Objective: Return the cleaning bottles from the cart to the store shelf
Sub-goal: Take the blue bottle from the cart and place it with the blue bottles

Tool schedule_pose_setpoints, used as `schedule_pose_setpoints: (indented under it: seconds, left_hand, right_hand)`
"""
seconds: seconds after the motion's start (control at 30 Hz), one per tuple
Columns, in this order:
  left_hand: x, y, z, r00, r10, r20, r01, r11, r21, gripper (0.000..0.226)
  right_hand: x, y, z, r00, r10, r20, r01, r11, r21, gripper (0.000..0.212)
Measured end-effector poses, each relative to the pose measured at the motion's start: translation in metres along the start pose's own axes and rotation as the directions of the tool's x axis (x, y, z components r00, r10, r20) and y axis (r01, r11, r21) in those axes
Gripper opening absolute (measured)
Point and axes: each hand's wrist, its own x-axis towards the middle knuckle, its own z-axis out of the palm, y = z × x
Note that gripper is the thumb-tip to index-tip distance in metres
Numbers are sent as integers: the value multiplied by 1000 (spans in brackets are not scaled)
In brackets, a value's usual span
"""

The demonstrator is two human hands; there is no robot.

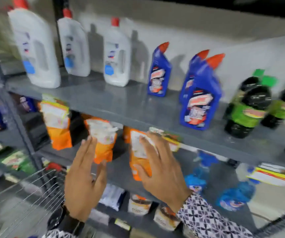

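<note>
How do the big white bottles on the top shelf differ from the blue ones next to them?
The white bottles are taller and wider, with handle cut-outs and straight red caps; the blue bottles are smaller, with necks bent to one side and slanted orange-red caps. The white ones stand spaced apart; two blue ones crowd together. Both kinds stand upright on the same grey shelf.

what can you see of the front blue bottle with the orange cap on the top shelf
The front blue bottle looks like glossy plastic, with a slanted neck ending in an orange-red cap angled up to the right. A red, white and orange label, too blurred to read, covers its front. It stands upright near the front edge of the grey shelf, overlapping a matching bottle behind it; whether they touch is unclear. Neither hand touches it.
</note>
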Motion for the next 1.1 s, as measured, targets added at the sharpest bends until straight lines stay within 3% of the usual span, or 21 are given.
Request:
schedule_pose_setpoints:
  seconds: [0.13,0.27,0.37,0.43,0.5,0.53,0.6,0.67,0.77,0.87,0.93,0.97,1.03,1.1]
  left_hand:
    - [-41,-115,-31,957,-290,-4,290,957,24,49]
    - [-80,-242,-54,726,-687,31,688,725,-30,44]
    - [-111,-330,-53,561,-821,111,827,561,-29,53]
    - [-141,-388,-46,374,-911,174,927,373,-42,51]
    - [-171,-433,-40,169,-970,175,986,164,-44,69]
    - [-183,-448,-37,108,-973,206,994,98,-55,73]
    - [-202,-477,-33,-54,-957,286,993,-82,-87,51]
    - [-213,-498,-25,-159,-911,380,955,-240,-175,34]
    - [-233,-526,-8,-222,-873,435,930,-323,-175,16]
    - [-258,-556,6,-201,-891,407,968,-245,-58,22]
    - [-270,-569,11,-169,-892,419,981,-195,-20,45]
    - [-276,-572,12,-159,-884,440,980,-194,-36,46]
    - [-294,-581,12,-126,-878,461,981,-180,-74,21]
    - [-291,-579,5,-162,-873,460,941,-277,-193,10]
  right_hand:
    - [14,-71,120,933,-172,315,132,981,143,69]
    - [13,-132,244,760,-293,581,155,949,275,77]
    - [4,-162,327,557,-291,778,52,947,317,81]
    - [-5,-177,382,380,-240,893,-19,963,267,91]
    - [-20,-191,441,174,-189,966,-81,975,206,100]
    - [-27,-196,467,76,-168,983,-110,978,176,98]
    - [-50,-206,525,-84,-105,991,-164,982,90,90]
    - [-76,-210,575,-173,-19,985,-186,983,-14,82]
    - [-118,-213,636,-250,83,965,-238,961,-144,82]
    - [-151,-226,668,-214,61,975,-341,930,-133,88]
    - [-161,-240,674,-191,45,981,-378,918,-116,63]
    - [-166,-245,678,-195,45,980,-380,917,-118,46]
    - [-173,-253,684,-197,51,979,-362,924,-122,35]
    - [-174,-261,684,-172,74,982,-367,920,-133,35]
